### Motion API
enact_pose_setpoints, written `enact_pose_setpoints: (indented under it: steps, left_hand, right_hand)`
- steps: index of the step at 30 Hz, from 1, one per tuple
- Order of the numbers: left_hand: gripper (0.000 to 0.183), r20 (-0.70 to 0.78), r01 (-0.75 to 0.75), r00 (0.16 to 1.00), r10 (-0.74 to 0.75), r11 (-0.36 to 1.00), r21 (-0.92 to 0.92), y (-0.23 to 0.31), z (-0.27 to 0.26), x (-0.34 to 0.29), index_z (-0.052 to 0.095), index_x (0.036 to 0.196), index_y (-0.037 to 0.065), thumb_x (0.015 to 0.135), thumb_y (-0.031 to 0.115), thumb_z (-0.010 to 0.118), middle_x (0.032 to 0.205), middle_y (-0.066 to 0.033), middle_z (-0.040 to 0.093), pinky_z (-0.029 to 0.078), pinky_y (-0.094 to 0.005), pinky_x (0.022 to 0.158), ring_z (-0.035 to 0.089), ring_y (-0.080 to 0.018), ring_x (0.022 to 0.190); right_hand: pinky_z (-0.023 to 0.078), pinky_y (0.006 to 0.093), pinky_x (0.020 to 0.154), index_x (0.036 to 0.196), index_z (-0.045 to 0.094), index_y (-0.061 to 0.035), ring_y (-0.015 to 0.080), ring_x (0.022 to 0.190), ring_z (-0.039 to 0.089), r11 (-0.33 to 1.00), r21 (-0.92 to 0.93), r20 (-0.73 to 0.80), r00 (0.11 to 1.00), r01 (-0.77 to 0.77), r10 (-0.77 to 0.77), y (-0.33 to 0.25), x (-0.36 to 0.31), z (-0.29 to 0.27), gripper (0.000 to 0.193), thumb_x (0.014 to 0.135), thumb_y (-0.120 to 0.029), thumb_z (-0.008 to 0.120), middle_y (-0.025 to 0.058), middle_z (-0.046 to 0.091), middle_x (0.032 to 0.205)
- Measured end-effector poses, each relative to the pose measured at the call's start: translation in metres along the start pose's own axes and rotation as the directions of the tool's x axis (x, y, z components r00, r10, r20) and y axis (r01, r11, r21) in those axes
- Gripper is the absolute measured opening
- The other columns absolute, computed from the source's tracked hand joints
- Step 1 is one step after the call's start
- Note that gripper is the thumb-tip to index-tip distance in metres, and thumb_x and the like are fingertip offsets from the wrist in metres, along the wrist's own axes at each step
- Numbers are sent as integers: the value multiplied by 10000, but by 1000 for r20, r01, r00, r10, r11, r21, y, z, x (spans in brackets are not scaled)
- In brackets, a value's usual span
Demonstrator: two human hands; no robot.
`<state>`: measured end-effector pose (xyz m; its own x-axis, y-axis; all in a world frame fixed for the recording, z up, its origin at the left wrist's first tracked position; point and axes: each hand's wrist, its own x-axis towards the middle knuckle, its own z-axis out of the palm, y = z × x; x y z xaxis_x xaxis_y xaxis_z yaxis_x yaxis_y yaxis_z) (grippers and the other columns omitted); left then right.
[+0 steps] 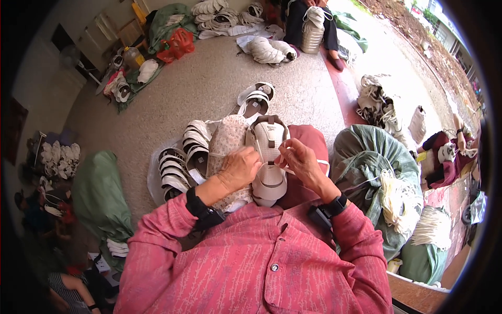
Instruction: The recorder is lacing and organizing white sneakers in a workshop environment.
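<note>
Cream shoe upper (271, 149) sits between the hands; long axis runs 12–6 o'clock, brown-trimmed loop end toward 12. Left hand (241, 165) at its 8 o'clock: fingers curled, grip unclear. Right hand (303, 161) at 4: thumb near fingertips; cannot tell whether pinching.

A red plastic bag (179, 44) lies on the floor (209, 73) near a yellowish bottle (134, 58).

The held shoe (270, 153) looks matt, the red bag (180, 44) glossy plastic.
</note>
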<state>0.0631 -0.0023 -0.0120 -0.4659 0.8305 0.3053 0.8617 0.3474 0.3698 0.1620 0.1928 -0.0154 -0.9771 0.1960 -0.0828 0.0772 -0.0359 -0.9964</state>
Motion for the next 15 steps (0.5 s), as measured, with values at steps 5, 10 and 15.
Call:
enact_pose_setpoints:
  steps: [5, 10, 15]
  left_hand:
    - [445, -84, -247, 962, 258, 961, 120, 0, -34, 23, 509, 1046, 47, 690, 202, 727, 1048, -120, 528, 471, -413, 794, 603, -322, 922]
    - [414, 297, -203, 928, 225, 974, -105, -23, -38, 31, 526, 1012, 26, 687, 216, 699, 995, -141, 516, 486, -413, 763, 596, -342, 901]
    - [347, 278, -146, 921, 272, 904, -401, -41, -30, 25, 532, 968, 10, 701, 148, 704, 949, -133, 491, 472, -401, 737, 575, -335, 867]
  right_hand:
    - [478, 279, 623, 928, 611, 30, 117, 703, 595, 741, -518, 117, 894, 427, -433, -30, 12, 2, 130, 906, -98, 605, 84, 650, 788]
    - [470, 275, 582, 939, 659, 38, 104, 651, 578, 932, -356, 263, 964, 61, 37, -55, 26, 14, 136, 863, -64, 613, 49, 626, 727]
    - [464, 281, 541, 886, 666, 26, 115, 602, 573, 870, -473, 386, 921, 139, 62, -41, 42, 18, 124, 865, -69, 588, 45, 619, 679]
